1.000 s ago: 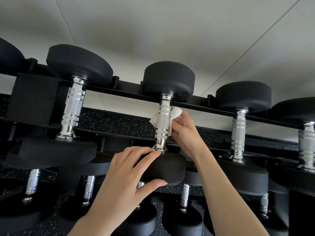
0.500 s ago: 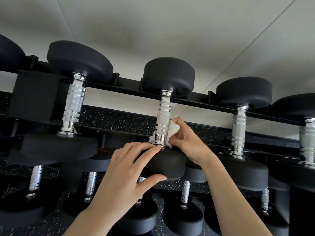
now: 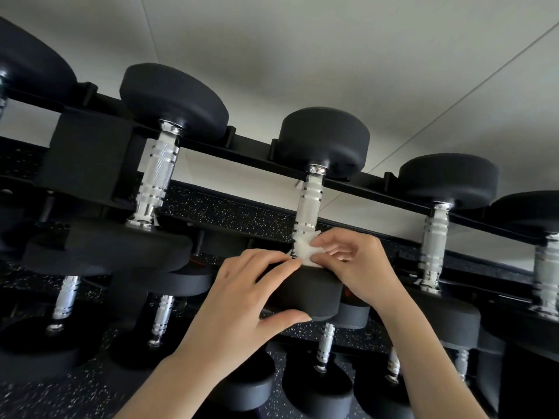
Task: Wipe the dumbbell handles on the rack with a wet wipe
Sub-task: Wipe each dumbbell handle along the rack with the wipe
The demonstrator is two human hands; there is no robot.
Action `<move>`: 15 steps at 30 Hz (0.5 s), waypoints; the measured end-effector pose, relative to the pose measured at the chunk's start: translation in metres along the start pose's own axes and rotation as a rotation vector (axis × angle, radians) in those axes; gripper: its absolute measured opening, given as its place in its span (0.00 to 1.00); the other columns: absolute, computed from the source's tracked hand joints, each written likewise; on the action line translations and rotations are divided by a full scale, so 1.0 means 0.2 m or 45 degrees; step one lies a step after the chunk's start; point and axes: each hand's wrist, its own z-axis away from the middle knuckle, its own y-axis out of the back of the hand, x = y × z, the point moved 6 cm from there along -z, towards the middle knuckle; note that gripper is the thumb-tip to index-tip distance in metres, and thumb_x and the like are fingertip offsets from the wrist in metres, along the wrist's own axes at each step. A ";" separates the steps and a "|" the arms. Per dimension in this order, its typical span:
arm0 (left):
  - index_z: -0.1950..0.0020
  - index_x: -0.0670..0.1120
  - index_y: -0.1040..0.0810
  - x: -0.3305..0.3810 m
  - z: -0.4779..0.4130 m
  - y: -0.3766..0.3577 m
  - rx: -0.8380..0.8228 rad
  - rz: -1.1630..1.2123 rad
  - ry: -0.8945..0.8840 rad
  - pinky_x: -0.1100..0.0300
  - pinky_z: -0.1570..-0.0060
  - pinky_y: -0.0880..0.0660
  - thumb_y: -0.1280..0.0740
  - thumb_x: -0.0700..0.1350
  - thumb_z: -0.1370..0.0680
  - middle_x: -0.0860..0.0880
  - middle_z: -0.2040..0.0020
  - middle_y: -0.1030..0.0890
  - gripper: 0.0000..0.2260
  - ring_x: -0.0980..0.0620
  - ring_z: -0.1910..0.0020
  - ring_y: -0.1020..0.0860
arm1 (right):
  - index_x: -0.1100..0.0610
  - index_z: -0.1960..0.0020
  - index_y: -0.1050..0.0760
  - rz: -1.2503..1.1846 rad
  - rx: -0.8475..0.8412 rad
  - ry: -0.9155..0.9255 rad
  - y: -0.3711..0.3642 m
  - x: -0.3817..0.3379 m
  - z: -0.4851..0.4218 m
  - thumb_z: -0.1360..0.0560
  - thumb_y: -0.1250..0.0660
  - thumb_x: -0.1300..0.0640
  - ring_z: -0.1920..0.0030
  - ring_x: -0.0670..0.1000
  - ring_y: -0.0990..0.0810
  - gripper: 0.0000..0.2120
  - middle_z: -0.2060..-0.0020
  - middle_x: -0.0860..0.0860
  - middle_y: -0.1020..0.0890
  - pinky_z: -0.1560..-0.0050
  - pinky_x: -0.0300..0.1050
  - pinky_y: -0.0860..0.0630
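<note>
You see soft, bright light off the pale grey panelled surface point(image 3: 302, 40). Glare marks the knurled chrome dumbbell handles point(image 3: 157, 173); the matte black rubber dumbbell heads point(image 3: 172, 98) lose detail in shadow. Wide-angle distortion bows the black steel rack rail point(image 3: 248, 152), and the right edge is blurred.

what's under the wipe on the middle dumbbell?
The wet wipe is bunched against the bottom of the chrome handle, just above the near black head. The right hand pinches it; the left hand grips the head. The handle's bottom collar is covered.
</note>
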 end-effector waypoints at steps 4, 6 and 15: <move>0.33 0.51 0.27 -0.03 0.02 0.01 0.000 0.092 0.027 0.53 0.41 0.31 0.35 0.63 0.28 0.55 0.39 0.27 0.26 0.54 0.37 0.30 | 0.52 0.59 0.18 0.181 0.083 0.190 -0.01 -0.09 -0.01 0.34 0.24 0.64 0.65 0.47 0.25 0.09 0.64 0.48 0.22 0.64 0.35 0.28; 0.33 0.53 0.30 -0.04 0.02 0.01 -0.001 0.109 0.023 0.52 0.42 0.29 0.35 0.63 0.28 0.56 0.39 0.27 0.27 0.55 0.37 0.30 | 0.53 0.58 0.17 0.235 0.046 0.198 -0.04 -0.12 -0.04 0.33 0.25 0.63 0.66 0.46 0.27 0.08 0.64 0.48 0.24 0.64 0.32 0.31; 0.35 0.50 0.26 -0.08 0.03 0.01 0.056 0.178 0.050 0.52 0.44 0.27 0.34 0.63 0.30 0.55 0.40 0.26 0.27 0.54 0.38 0.30 | 0.52 0.53 0.17 0.821 -0.138 0.312 -0.14 -0.25 -0.10 0.29 0.28 0.56 0.63 0.51 0.25 0.05 0.59 0.50 0.25 0.61 0.50 0.25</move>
